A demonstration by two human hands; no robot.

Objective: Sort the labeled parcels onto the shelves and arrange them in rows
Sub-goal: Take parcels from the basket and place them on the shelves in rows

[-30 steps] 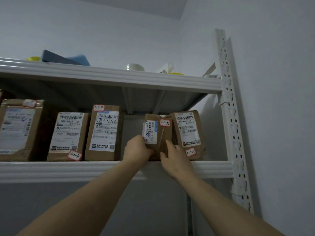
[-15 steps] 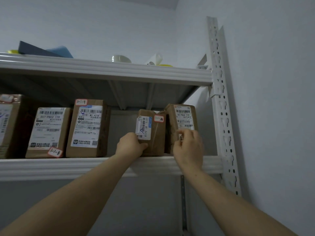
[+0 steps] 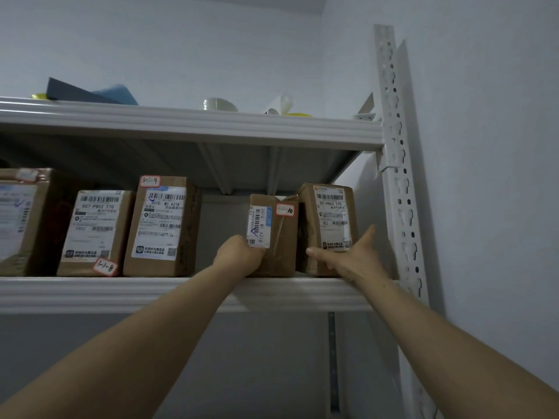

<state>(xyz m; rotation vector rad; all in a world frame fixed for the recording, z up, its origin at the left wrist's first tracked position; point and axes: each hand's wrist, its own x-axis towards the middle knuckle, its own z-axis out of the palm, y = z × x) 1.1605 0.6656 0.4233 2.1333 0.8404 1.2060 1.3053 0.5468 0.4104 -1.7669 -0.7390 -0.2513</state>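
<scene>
Five brown parcels stand on the shelf (image 3: 181, 293); the left hand (image 3: 239, 258) clamps the 3-1-10 parcel (image 3: 279, 237), the right hand (image 3: 351, 255) spreads open against the rightmost parcel (image 3: 329, 219)

Parcel storeroom, probably a courier pickup point: white slotted-steel shelving unit (image 3: 393, 164) against bare walls, holding brown cardboard parcels (image 3: 163, 228) with printed barcode labels and handwritten location stickers (image 3: 105, 267).

At nine o'clock, the leftmost parcel (image 3: 21, 219) is cut off by the frame edge, its label blurred. The fingertips of the left hand (image 3: 239, 257) are hidden. Small label print cannot be read.
</scene>
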